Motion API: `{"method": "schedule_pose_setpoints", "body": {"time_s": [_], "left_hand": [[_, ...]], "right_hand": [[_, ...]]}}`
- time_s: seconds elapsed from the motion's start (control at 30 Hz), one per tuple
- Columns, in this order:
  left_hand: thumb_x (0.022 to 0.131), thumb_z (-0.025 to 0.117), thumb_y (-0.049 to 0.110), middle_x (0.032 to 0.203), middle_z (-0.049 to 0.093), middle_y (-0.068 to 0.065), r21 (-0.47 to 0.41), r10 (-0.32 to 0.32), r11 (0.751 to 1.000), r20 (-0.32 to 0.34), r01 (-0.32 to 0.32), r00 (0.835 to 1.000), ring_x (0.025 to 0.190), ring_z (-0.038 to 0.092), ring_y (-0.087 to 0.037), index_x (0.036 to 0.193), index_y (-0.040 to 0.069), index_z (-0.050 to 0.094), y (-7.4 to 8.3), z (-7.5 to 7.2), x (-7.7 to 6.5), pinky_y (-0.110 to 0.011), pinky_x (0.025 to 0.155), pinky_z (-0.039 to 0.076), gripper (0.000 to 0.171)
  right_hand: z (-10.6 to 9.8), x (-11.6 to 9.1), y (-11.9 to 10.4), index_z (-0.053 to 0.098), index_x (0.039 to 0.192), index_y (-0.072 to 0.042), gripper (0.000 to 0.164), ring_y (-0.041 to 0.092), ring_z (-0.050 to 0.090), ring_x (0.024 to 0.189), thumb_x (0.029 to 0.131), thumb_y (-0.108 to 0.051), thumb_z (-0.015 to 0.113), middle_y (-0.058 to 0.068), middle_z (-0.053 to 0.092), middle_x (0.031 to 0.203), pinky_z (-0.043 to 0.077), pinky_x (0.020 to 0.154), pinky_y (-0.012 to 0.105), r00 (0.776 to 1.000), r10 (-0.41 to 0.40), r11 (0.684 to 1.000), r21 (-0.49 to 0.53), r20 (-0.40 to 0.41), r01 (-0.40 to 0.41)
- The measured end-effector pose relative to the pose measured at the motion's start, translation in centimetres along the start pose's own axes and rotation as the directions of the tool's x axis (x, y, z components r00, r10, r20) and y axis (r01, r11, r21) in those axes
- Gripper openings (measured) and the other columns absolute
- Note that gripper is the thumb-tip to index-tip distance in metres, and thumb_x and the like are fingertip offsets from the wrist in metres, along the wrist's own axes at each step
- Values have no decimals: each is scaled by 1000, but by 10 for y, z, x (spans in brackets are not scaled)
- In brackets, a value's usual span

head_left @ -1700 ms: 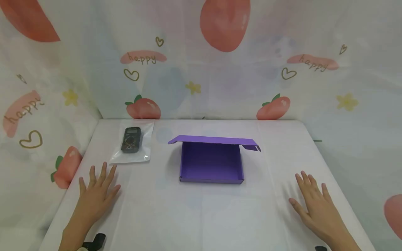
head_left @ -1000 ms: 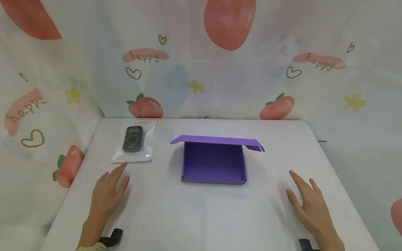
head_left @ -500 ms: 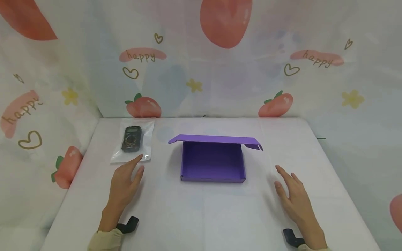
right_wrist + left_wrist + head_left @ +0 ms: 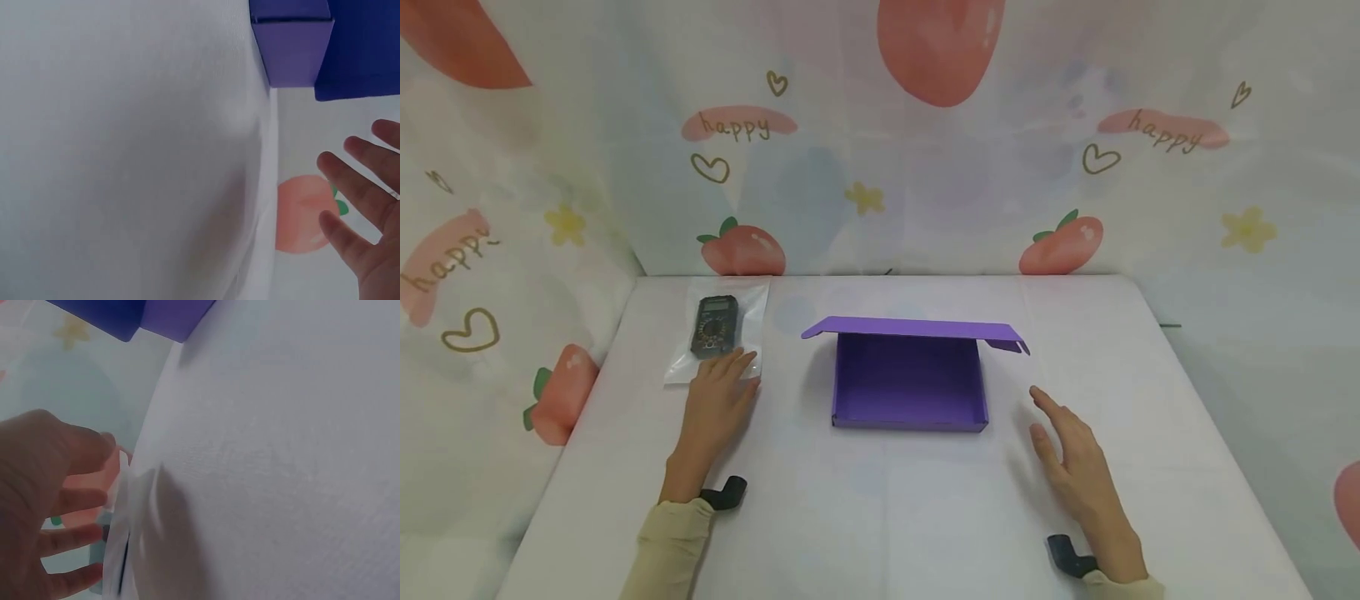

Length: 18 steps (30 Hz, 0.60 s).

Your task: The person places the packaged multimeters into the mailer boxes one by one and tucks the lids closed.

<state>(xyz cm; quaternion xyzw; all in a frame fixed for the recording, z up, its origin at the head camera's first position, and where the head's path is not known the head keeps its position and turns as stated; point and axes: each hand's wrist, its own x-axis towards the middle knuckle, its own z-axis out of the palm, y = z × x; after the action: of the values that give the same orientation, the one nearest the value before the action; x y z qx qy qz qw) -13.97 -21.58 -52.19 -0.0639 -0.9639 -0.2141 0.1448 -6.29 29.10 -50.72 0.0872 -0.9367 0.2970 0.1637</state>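
Note:
A black multimeter (image 4: 715, 321) lies inside a clear plastic bag (image 4: 752, 317) at the back left of the table. My left hand (image 4: 713, 410) is over the near edge of this bag, fingertips just short of or over the meter's lower end. In the left wrist view its thumb and fingers (image 4: 75, 537) are spread near the bag's edge; whether they touch it is unclear. A purple box (image 4: 910, 385) stands in the middle, its lid raised and its inside facing me. To its right hovers my right hand (image 4: 1078, 471), holding nothing, its fingers (image 4: 359, 187) apart.
A white cloth covers the table (image 4: 880, 517). Fruit-printed curtains (image 4: 940, 192) hang behind it and at both sides. Each wrist wears a black camera mount, the left one (image 4: 726, 493) and the right one (image 4: 1067, 557).
My left hand has moved right and forward from the table's left side to the bag. The right hand has come left toward the box. Bag and box have stayed in place.

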Motion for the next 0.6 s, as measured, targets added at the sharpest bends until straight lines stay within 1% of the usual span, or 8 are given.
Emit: {"method": "schedule_pose_setpoints", "body": {"time_s": [0.1,0.17,0.23,0.37,0.47,0.53,0.6], "left_hand": [[98,70,20,148,59,-21,34,-2,999,20,1,1000,132,51,-47,134,6,67,0,4,3,-65,95,48,39],[97,71,20,148,59,-21,59,-7,998,25,5,1000,133,51,-47,130,6,70,1,4,4,-65,94,48,36],[97,71,19,148,59,-21,79,-10,997,34,7,999,133,51,-46,128,6,71,2,4,4,-64,94,49,33],[97,71,17,147,60,-20,95,1,995,39,-5,999,133,50,-46,127,6,71,3,3,2,-64,94,50,32],[97,71,15,145,61,-21,96,11,995,29,-13,1000,132,51,-47,126,5,72,4,1,-1,-64,93,50,31],[96,70,13,144,61,-21,94,11,995,27,-14,1000,132,51,-46,125,5,72,4,0,-3,-63,93,50,30],[95,70,11,144,62,-20,92,12,996,29,-15,1000,132,51,-46,124,5,73,4,-2,-6,-63,94,51,30]], "right_hand": [[3,0,-5,49,156,-15,53,46,55,134,104,-15,58,20,65,142,39,112,64,1000,-3,1000,23,1,3],[5,0,-9,50,156,-16,52,45,56,133,104,-15,58,19,66,141,40,110,61,1000,-3,999,38,0,3],[7,-1,-12,51,155,-16,51,43,57,132,104,-14,58,18,66,140,39,110,54,1000,-4,999,51,-6,4],[11,-2,-17,55,152,-17,49,40,59,128,104,-12,58,16,69,137,34,110,28,1000,-7,997,81,-25,9],[14,-2,-22,57,150,-16,47,38,60,127,104,-10,56,15,70,136,29,110,13,999,-26,993,117,-21,29],[16,-2,-26,57,150,-16,46,36,59,129,104,-9,55,14,69,137,25,112,7,999,-42,989,140,-8,43],[18,-2,-29,57,150,-16,46,32,58,132,104,-8,55,12,68,140,23,113,5,998,-58,985,163,8,56]]}}
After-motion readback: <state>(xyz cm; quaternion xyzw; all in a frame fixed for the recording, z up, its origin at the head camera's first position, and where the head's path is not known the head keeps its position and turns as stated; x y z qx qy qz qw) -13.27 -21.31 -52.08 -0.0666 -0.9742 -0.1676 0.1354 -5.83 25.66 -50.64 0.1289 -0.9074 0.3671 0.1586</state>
